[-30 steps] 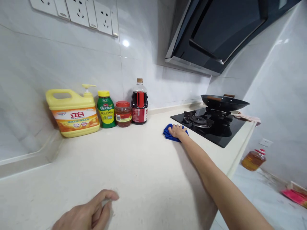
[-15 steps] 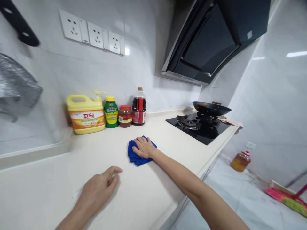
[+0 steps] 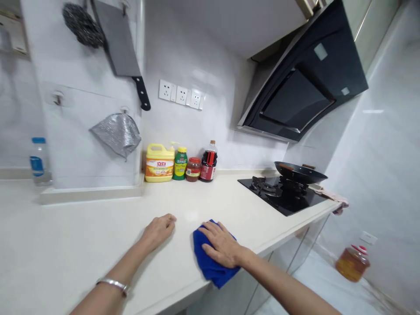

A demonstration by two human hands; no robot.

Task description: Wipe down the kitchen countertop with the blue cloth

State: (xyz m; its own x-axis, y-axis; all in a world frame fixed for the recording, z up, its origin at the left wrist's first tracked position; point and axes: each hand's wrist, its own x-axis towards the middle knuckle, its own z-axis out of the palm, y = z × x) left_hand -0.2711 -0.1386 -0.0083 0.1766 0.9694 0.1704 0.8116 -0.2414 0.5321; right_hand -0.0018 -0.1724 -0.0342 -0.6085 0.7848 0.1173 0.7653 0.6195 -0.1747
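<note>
My right hand lies flat, fingers spread, on a blue cloth pressed to the cream countertop near its front edge; part of the cloth hangs over the edge. My left hand rests on the counter just left of the cloth, fingers loosely curled and holding nothing. A silver bracelet circles my left wrist.
Against the back wall stand a yellow detergent jug, a green bottle, a red-lidded jar and a dark sauce bottle. A black gas hob with a wok lies to the right. An oil bottle sits on the floor.
My right hand has dragged the blue cloth from beside the hob toward me, to the counter's front edge. The camera has pulled back and up, showing more wall.
</note>
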